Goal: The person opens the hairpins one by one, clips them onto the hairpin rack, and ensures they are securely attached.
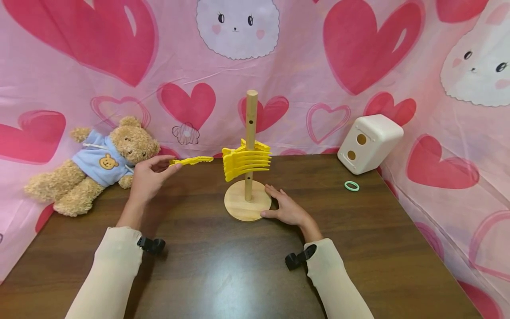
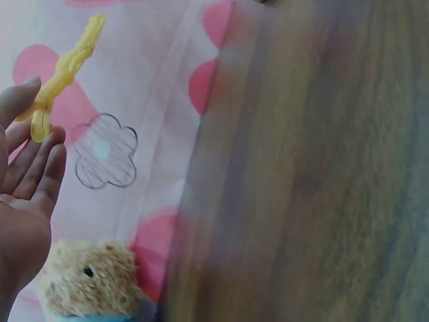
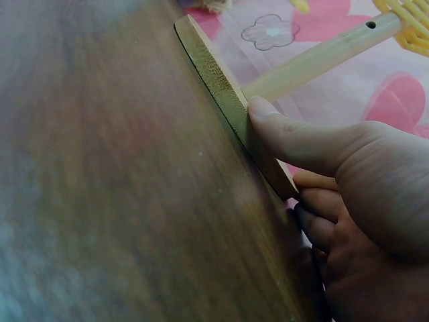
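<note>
In the head view my left hand point(image 1: 149, 176) pinches a slim, bumpy yellow plastic piece point(image 1: 195, 160) between thumb and fingers, left of a wooden stand point(image 1: 251, 133). The left wrist view shows this yellow piece point(image 2: 70, 66) angled upward from the thumb. My right hand point(image 1: 291, 209) holds the rim of the stand's round base point(image 1: 239, 208), its thumb at the near edge. That thumb point(image 3: 295, 137) lies against the base rim in the right wrist view. Several yellow pieces with curved ends point(image 1: 245, 161) hang on the upright post; their exact kind is unclear.
A teddy bear point(image 1: 105, 155) in a blue top leans against the heart-patterned backdrop at left. Toward the right stand a white box point(image 1: 372, 141) with two round holes and a small mint-green ring point(image 1: 352, 186). Everything is on a dark wooden table point(image 1: 223, 270).
</note>
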`<action>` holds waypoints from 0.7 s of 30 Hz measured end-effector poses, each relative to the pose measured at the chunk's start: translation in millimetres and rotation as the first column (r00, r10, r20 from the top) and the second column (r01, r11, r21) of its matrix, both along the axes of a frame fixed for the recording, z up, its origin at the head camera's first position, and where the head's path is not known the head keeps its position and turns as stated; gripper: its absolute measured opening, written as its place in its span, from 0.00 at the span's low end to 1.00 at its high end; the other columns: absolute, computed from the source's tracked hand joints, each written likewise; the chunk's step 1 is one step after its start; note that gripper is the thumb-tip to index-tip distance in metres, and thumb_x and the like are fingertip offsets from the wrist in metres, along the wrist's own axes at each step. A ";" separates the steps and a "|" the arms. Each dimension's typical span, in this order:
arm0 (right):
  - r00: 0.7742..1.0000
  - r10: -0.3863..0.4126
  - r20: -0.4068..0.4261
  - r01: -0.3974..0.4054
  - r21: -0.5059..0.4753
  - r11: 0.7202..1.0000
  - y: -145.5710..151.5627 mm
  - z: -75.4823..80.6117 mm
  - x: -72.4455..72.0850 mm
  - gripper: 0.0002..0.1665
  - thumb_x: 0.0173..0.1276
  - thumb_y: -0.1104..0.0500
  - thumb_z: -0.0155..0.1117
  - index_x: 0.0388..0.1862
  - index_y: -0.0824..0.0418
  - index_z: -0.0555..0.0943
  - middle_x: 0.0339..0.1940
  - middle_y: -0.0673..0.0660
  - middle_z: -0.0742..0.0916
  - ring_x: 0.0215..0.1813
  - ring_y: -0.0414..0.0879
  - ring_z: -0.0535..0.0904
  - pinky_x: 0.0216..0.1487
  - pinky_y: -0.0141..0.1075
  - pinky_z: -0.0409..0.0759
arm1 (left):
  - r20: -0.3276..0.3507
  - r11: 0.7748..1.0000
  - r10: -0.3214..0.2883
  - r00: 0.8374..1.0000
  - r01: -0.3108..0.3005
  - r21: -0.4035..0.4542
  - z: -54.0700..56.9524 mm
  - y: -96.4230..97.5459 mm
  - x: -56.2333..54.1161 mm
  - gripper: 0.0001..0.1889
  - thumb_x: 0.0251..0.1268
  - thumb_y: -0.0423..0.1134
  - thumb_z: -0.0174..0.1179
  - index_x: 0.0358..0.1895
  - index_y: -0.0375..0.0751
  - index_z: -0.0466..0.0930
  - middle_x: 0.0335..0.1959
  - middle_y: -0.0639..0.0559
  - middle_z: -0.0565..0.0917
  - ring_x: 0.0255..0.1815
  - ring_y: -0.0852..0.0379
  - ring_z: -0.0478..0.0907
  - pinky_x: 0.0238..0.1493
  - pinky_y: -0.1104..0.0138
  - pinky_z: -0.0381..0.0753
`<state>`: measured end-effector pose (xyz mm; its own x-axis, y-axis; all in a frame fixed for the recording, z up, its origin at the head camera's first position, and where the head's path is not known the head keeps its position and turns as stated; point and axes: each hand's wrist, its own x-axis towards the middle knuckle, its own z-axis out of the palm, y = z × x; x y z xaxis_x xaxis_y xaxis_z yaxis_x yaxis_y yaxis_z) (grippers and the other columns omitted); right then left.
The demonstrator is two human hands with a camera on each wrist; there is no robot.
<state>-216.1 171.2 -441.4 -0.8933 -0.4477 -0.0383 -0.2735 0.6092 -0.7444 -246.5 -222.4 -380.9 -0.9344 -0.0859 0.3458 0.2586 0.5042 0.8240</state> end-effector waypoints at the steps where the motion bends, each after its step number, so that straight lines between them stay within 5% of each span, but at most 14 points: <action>1: 1.000 0.000 0.000 0.000 -0.001 1.000 0.2 0.1 0.1 0.52 0.65 0.52 0.75 0.79 0.68 0.59 0.81 0.63 0.61 0.82 0.57 0.49 0.80 0.52 0.38 | -0.009 1.000 0.001 1.000 -0.001 0.001 1.7 1.6 1.1 0.24 0.63 0.51 0.72 0.54 0.37 0.86 0.41 0.54 0.87 0.41 0.66 0.80 0.44 0.78 0.77; 12: 1.000 0.003 0.008 -0.003 0.015 1.000 1.0 -0.6 -0.6 0.52 0.66 0.51 0.74 0.80 0.68 0.58 0.81 0.63 0.60 0.82 0.57 0.48 0.80 0.53 0.39 | -0.081 0.997 -0.042 0.996 0.047 0.062 18.1 14.1 10.1 0.21 0.59 0.40 0.76 0.53 0.33 0.85 0.39 0.58 0.86 0.38 0.67 0.81 0.43 0.79 0.78; 21: 1.000 0.003 0.004 -0.004 0.006 1.000 0.5 0.9 0.0 0.52 0.66 0.52 0.75 0.79 0.69 0.59 0.81 0.64 0.60 0.82 0.58 0.48 0.80 0.53 0.39 | -0.174 0.995 0.005 0.985 0.012 0.099 39.7 27.8 19.0 0.19 0.54 0.36 0.78 0.49 0.35 0.88 0.33 0.61 0.85 0.34 0.65 0.81 0.38 0.78 0.79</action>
<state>-216.1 171.6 -440.5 -0.8916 -0.4506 -0.0448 -0.2725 0.6129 -0.7417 -227.5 -194.6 -341.1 -0.8611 -0.1251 0.4928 0.4038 0.4208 0.8124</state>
